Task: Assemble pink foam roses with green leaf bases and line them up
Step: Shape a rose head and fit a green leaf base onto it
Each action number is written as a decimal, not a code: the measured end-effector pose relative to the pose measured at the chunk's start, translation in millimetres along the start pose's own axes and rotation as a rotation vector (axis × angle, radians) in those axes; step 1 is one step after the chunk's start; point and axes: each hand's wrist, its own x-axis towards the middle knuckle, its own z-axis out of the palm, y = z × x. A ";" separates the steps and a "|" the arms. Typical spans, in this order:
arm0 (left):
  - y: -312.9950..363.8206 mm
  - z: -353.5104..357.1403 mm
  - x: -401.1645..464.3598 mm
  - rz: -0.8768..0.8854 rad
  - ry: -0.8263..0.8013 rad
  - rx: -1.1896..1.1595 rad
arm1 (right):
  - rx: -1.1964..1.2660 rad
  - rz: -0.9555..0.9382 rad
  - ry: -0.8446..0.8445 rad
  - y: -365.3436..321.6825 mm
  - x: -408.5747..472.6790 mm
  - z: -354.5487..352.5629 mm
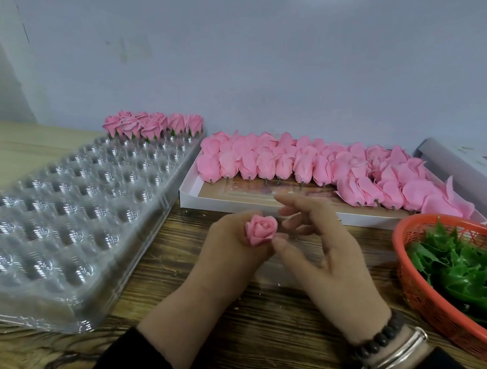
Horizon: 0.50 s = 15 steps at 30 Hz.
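Observation:
My left hand holds one pink foam rose upright in its closed fingers, over the wooden table. Whether a leaf base sits under it is hidden by the fingers. My right hand is just right of the rose, fingers spread, thumb tip touching the rose's side, holding nothing. Several finished roses with green bases stand in a row at the far end of the clear plastic cell tray. Loose pink rose heads lie in rows in a white box. Green leaf bases fill an orange basket.
The cell tray takes up the left of the table, the white box the back middle, the basket the right edge. A flat box lid leans at the back right. A pale wall stands right behind everything.

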 end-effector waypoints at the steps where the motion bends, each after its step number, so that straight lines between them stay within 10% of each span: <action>1: 0.2 1.5 -1.0 -0.002 -0.025 0.019 | -0.061 -0.035 -0.033 0.2 0.5 -0.9; 15: 7.6 1.1 -4.2 -0.095 -0.143 0.135 | 0.113 0.125 0.015 0.9 5.2 -7.8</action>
